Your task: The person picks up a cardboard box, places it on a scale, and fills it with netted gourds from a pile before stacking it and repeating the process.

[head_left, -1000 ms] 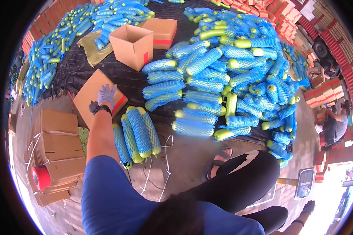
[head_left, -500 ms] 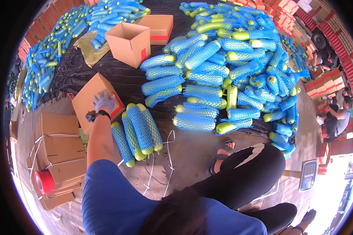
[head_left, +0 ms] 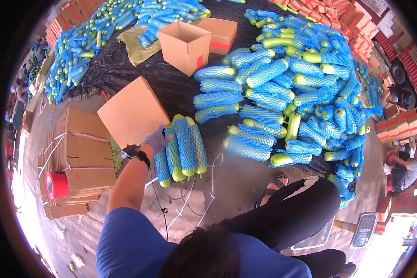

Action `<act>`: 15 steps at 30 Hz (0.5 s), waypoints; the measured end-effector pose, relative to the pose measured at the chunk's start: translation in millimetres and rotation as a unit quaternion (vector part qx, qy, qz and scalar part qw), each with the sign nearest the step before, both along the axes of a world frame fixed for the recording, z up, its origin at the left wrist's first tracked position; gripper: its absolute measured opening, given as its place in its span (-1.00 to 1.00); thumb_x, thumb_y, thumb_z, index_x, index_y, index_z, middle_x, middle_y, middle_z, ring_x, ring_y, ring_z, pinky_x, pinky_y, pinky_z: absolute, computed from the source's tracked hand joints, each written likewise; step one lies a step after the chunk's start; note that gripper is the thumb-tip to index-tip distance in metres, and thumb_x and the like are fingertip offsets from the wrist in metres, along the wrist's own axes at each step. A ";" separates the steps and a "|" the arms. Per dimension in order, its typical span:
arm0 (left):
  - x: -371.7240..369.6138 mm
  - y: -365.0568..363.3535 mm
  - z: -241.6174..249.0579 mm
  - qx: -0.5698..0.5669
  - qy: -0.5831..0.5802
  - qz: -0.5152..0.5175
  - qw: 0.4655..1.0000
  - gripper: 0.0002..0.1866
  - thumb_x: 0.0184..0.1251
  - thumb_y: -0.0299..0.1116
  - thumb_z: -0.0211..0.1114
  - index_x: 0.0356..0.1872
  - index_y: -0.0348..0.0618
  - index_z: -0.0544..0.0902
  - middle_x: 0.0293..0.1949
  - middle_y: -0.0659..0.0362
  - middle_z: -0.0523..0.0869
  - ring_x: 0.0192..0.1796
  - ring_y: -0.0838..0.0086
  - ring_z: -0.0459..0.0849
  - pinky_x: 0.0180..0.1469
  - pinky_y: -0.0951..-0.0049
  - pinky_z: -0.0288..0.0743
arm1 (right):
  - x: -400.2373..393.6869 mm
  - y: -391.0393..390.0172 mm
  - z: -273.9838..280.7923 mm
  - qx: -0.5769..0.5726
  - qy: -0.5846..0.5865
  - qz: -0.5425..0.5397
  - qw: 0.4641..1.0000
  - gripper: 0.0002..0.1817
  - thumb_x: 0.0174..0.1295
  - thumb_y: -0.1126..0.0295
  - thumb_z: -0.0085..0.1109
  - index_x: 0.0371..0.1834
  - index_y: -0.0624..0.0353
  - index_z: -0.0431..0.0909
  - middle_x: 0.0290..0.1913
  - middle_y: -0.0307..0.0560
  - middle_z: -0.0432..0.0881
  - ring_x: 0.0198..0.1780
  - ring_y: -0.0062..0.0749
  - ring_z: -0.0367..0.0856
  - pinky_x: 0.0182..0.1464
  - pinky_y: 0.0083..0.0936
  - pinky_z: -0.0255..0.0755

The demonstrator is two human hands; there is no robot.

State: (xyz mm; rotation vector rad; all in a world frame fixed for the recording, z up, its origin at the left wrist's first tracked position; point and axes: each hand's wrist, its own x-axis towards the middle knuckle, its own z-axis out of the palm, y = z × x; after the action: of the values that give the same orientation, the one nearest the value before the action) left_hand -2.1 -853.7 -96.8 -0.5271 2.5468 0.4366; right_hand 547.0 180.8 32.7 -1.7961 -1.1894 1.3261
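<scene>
My left hand (head_left: 156,140), in a pale glove with a dark watch at the wrist, is at the lower right corner of a closed cardboard box (head_left: 133,112). Its fingers are apart, near the tops of several green gourds (head_left: 187,148) in blue foam netting. The gourds lie side by side on the ground, right of the box. Whether the fingers touch box or gourd is hard to see. A dark shape at the bottom right edge may be my right hand (head_left: 348,269); its fingers cannot be made out.
Large heaps of netted gourds (head_left: 310,92) lie on a dark sheet (head_left: 120,90). An upright open carton (head_left: 185,48) stands beyond the box. Flattened cartons (head_left: 85,157) with a red tape roll (head_left: 57,185) are at left. A scale display (head_left: 364,229) and a seated person (head_left: 405,169) are at right.
My left hand has moved off the box's face to its lower right corner beside the gourds. The box has turned, and its red-taped side no longer shows. The camera view has shifted.
</scene>
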 end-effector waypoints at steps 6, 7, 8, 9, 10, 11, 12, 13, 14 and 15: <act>-64.2 -138.8 21.8 -0.267 0.225 0.222 0.910 0.03 0.14 0.26 0.37 0.59 0.28 0.07 0.64 0.10 -0.06 0.64 0.10 -0.09 0.51 -0.27 -0.04 | -2.9 -36.0 21.7 0.005 -0.047 0.043 0.998 -0.40 0.52 0.02 -0.35 0.57 -0.06 0.19 0.60 -0.30 0.17 0.59 -0.57 0.09 0.51 -0.24 0.02; -55.3 -144.8 22.2 -0.180 0.079 0.329 0.924 0.04 0.18 0.35 0.27 0.62 0.36 -0.05 0.65 0.10 -0.13 0.65 0.01 -0.13 0.55 -0.21 -0.09 | -9.2 -39.8 27.6 0.008 -0.057 0.047 0.997 -0.40 0.52 0.02 -0.35 0.57 -0.07 0.19 0.60 -0.30 0.17 0.59 -0.57 0.09 0.51 -0.24 0.03; -48.1 -163.8 -8.3 -0.174 0.073 0.341 0.921 0.04 0.18 0.35 0.27 0.62 0.36 -0.05 0.65 0.10 -0.13 0.65 0.01 -0.13 0.55 -0.21 -0.09 | -23.5 -44.9 31.5 0.011 -0.063 0.051 0.997 -0.40 0.52 0.02 -0.35 0.57 -0.07 0.19 0.60 -0.30 0.17 0.59 -0.56 0.09 0.51 -0.24 0.03; -36.1 -190.0 -54.2 -0.171 0.046 0.315 0.932 0.03 0.20 0.38 0.22 0.62 0.39 -0.09 0.65 0.11 -0.15 0.64 -0.05 -0.16 0.56 -0.21 -0.12 | -32.0 -50.6 37.7 0.010 -0.077 0.058 0.995 -0.40 0.52 0.03 -0.35 0.57 -0.07 0.19 0.60 -0.30 0.17 0.59 -0.56 0.09 0.50 -0.24 0.03; -27.6 -194.3 -68.0 -0.168 0.022 0.285 0.943 0.02 0.23 0.41 0.16 0.62 0.43 -0.12 0.65 0.11 -0.16 0.64 -0.10 -0.19 0.57 -0.20 -0.16 | -39.9 -54.7 40.3 0.008 -0.084 0.064 0.994 -0.40 0.53 0.03 -0.35 0.57 -0.07 0.20 0.60 -0.30 0.17 0.59 -0.56 0.09 0.50 -0.23 0.03; -26.3 -198.1 -79.4 -0.180 0.018 0.272 0.945 -0.01 0.24 0.51 -0.02 0.62 0.47 -0.14 0.66 0.13 -0.22 0.63 -0.16 -0.21 0.59 -0.12 -0.21 | -44.8 -58.7 43.6 0.009 -0.089 0.066 0.994 -0.41 0.53 0.03 -0.35 0.57 -0.07 0.20 0.60 -0.30 0.17 0.59 -0.56 0.09 0.50 -0.23 0.03; -26.1 -201.5 -90.2 -0.176 0.014 0.274 0.946 -0.01 0.24 0.51 -0.02 0.62 0.47 -0.14 0.66 0.13 -0.22 0.63 -0.16 -0.21 0.59 -0.12 -0.21 | -47.6 -61.3 47.6 0.010 -0.097 0.068 0.993 -0.41 0.53 0.03 -0.36 0.57 -0.08 0.20 0.60 -0.30 0.17 0.59 -0.56 0.09 0.50 -0.23 0.04; -21.0 -196.5 -83.6 -0.169 0.028 0.271 0.947 -0.02 0.26 0.46 0.04 0.62 0.48 -0.14 0.66 0.13 -0.23 0.63 -0.16 -0.22 0.56 -0.17 -0.12 | -50.7 -63.6 50.5 0.009 -0.105 0.071 0.992 -0.41 0.53 0.04 -0.36 0.57 -0.08 0.20 0.60 -0.30 0.17 0.59 -0.56 0.09 0.50 -0.23 0.04; -15.1 -189.3 -74.7 -0.163 0.045 0.270 0.948 -0.03 0.28 0.41 0.10 0.62 0.48 -0.15 0.66 0.12 -0.23 0.63 -0.15 -0.23 0.54 -0.22 -0.02 | -55.0 -65.1 51.6 0.008 -0.111 0.075 0.991 -0.41 0.53 0.04 -0.36 0.56 -0.08 0.20 0.60 -0.30 0.17 0.59 -0.56 0.10 0.50 -0.23 0.04; -8.9 -180.0 -67.9 -0.164 0.044 0.275 0.946 -0.03 0.28 0.41 0.10 0.62 0.48 -0.15 0.66 0.12 -0.23 0.63 -0.15 -0.23 0.54 -0.22 -0.02 | -58.6 -66.4 51.2 0.006 -0.116 0.081 0.990 -0.41 0.53 0.04 -0.36 0.56 -0.08 0.20 0.60 -0.30 0.18 0.59 -0.56 0.10 0.49 -0.22 0.04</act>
State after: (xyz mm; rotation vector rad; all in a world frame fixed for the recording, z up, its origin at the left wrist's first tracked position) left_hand -10.9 -1033.7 -164.7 -1.3856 2.5402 0.2191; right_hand 488.4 114.4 84.0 -1.9194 -1.4920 1.2171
